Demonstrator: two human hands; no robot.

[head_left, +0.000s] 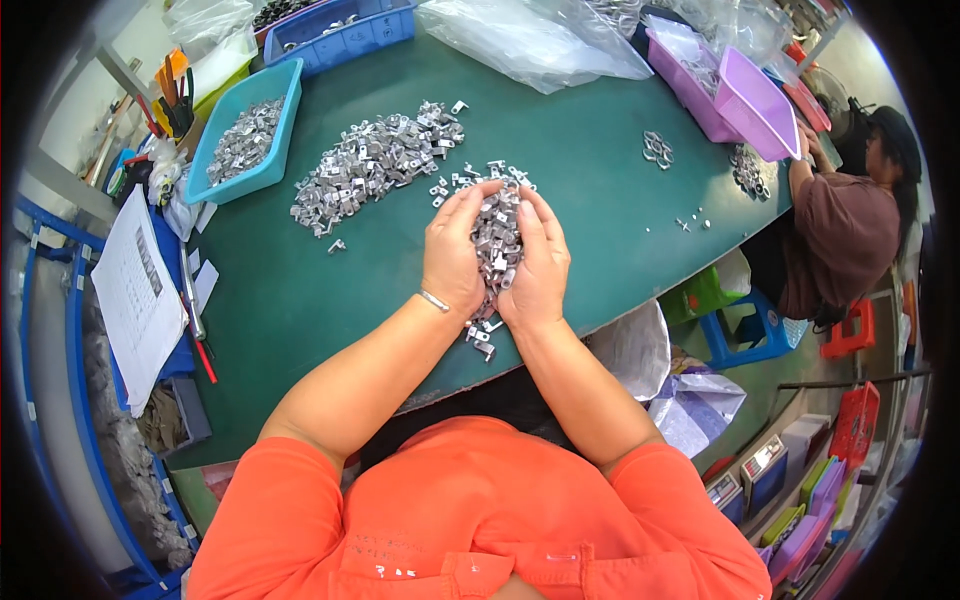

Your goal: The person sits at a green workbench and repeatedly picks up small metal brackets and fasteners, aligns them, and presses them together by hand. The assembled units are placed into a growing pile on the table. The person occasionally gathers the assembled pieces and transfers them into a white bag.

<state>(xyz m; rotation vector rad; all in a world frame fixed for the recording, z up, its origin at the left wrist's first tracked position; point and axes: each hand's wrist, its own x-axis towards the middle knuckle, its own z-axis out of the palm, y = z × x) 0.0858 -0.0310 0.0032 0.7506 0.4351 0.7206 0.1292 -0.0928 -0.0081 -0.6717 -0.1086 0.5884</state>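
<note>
Both hands are cupped around a heap of small bent metal brackets (497, 235) on the green table. My left hand (456, 250), with a silver bangle at its wrist, curves along the heap's left side. My right hand (537, 256) closes in from the right, fingers bent toward the far end. Several brackets lie loose past the fingertips, and a few more (483, 342) are at the near end between my wrists. Beyond my left hand spreads a larger pile of the same brackets (375, 165). The lowest brackets under my palms are hidden.
A turquoise tray (290, 105) of metal parts stands left, beside papers (140, 295). At the back are a blue bin (345, 45) and plastic bags (540, 45). Pink bins (755, 105) and metal rings (657, 150) sit right, near a seated person (840, 225) in brown.
</note>
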